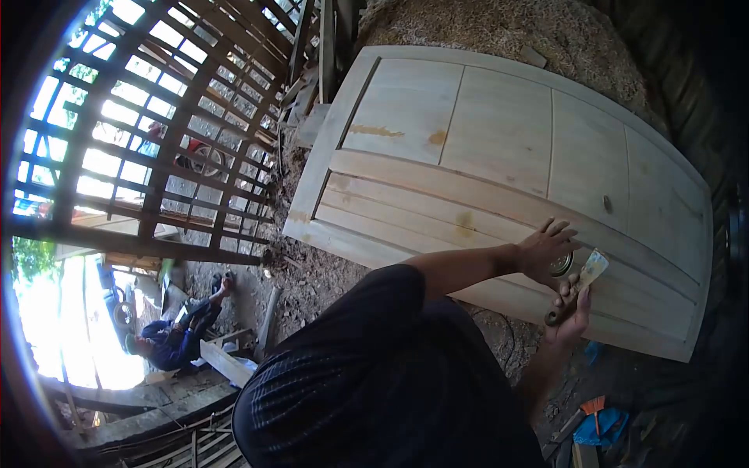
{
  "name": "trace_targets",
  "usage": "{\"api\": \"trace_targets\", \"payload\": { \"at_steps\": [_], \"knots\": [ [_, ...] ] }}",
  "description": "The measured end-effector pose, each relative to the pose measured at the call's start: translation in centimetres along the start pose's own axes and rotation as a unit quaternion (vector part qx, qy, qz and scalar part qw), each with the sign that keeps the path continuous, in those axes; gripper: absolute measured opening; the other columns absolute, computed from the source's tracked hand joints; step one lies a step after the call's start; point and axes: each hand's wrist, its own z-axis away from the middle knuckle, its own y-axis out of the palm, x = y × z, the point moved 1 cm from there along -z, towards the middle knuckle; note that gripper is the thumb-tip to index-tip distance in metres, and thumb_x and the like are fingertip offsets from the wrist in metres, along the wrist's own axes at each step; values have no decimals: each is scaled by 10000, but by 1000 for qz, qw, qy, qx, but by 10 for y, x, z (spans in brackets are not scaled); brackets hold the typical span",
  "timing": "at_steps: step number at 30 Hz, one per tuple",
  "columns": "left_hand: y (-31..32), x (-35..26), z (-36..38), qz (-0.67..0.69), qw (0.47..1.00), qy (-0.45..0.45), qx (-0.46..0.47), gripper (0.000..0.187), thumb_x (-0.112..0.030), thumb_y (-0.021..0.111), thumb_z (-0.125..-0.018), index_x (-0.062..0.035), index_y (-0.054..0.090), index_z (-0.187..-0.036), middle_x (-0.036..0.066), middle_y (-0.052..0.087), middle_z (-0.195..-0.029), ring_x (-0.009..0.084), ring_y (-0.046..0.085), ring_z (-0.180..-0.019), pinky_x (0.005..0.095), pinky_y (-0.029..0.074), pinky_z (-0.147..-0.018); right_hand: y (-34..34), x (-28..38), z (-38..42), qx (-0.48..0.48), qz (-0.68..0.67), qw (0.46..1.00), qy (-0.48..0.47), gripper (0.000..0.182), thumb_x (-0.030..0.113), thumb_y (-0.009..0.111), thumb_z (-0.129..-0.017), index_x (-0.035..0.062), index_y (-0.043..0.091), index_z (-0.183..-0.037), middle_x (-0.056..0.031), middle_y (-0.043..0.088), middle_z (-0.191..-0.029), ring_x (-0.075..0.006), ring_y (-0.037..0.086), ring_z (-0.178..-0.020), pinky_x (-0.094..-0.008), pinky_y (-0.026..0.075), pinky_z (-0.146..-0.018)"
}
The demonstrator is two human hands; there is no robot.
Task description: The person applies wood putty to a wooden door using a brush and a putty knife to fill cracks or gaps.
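Note:
A round tin [562, 264] with a metallic rim sits in my left hand [542, 253], whose fingers reach around its upper side. Most of the tin is hidden by that hand. Close beside it, my right hand [573, 316] grips a putty knife [594, 267] by its dark handle. Pale filler is smeared on the blade, which points up and away. Both hands are above the near side of a large pale wooden panelled door [499, 117] lying flat. Yellowish-brown patches mark several places on the door.
Wood shavings [484, 27] are heaped beyond the door. Slatted wooden screening [156, 117] stands at the left. A person [175, 339] in dark clothes sits at lower left. An orange brush [594, 405] and a blue plastic bag [601, 427] lie at lower right.

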Motion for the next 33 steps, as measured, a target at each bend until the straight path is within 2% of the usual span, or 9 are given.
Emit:
{"api": "trace_targets", "payload": {
  "at_steps": [6,10,16,18,20,24,27,29,33],
  "knots": [
    [-70,59,156,64,984,-102,-134,992,-573,814,-773,-67,406,-1523,230,341,-1595,463,240,-1513,613,156,-1228,73,-40,-43,70,47,995,59,401,269,579,-1039,-18,551,-1317,-87,628,-1133,-147,585,-892,-269,496,-696],
    [-135,103,316,-9,925,-294,-241,986,-371,898,-736,-24,394,-1510,242,380,-1562,447,300,-1485,567,232,-1222,142,-99,-77,115,162,974,108,385,237,597,-1029,-38,617,-1298,-124,660,-963,-157,600,-814,-292,500,-733],
    [-187,148,538,36,674,-517,-526,850,-157,762,-886,-15,274,-1568,202,353,-1591,378,327,-1479,508,244,-1217,231,-247,-150,172,344,906,176,333,65,587,-1005,-24,609,-1325,-122,672,-964,-183,625,-839,-323,514,-787],
    [-178,161,598,151,535,-563,-612,755,-341,620,-1011,-20,242,-1580,177,349,-1600,341,354,-1473,466,267,-1211,243,-296,-179,188,448,856,176,340,19,585,-989,-21,611,-1325,-127,688,-996,-213,655,-864,-341,524,-810],
    [-185,165,621,268,382,-648,-602,804,-564,470,-1038,-31,223,-1588,159,369,-1595,318,375,-1462,439,309,-1190,263,-336,-206,278,645,702,-119,336,-16,598,-967,-16,625,-1302,-162,698,-1128,-286,685,-983,-381,547,-863],
    [-159,182,665,511,31,-558,-653,878,-748,459,-950,-42,463,-1472,143,485,-1500,325,430,-1418,518,338,-1179,273,-385,-238,281,726,611,-143,352,-37,590,-935,8,652,-1279,-159,677,-1234,-346,665,-1079,-420,540,-939],
    [-163,187,648,557,-11,-536,-634,914,-769,402,-943,-90,379,-1555,139,399,-1592,353,368,-1466,552,280,-1211,287,-389,-245,245,770,573,-141,353,-38,606,-903,26,670,-1244,-164,682,-1171,-368,657,-1046,-459,538,-915],
    [-164,192,643,583,-12,-512,-632,907,-773,378,-945,-87,415,-1537,142,428,-1576,359,385,-1456,553,276,-1215,311,-374,-244,223,873,427,83,304,-22,619,-880,5,681,-1176,-187,677,-1106,-377,659,-1022,-462,536,-897],
    [-175,200,619,573,-16,-507,-644,928,-791,339,-944,-71,445,-1520,144,452,-1564,353,390,-1458,540,251,-1234,342,-378,-275,181,847,501,-8,248,10,640,-859,-39,701,-1094,-224,670,-1028,-405,653,-1005,-462,531,-909]
  ]
}}
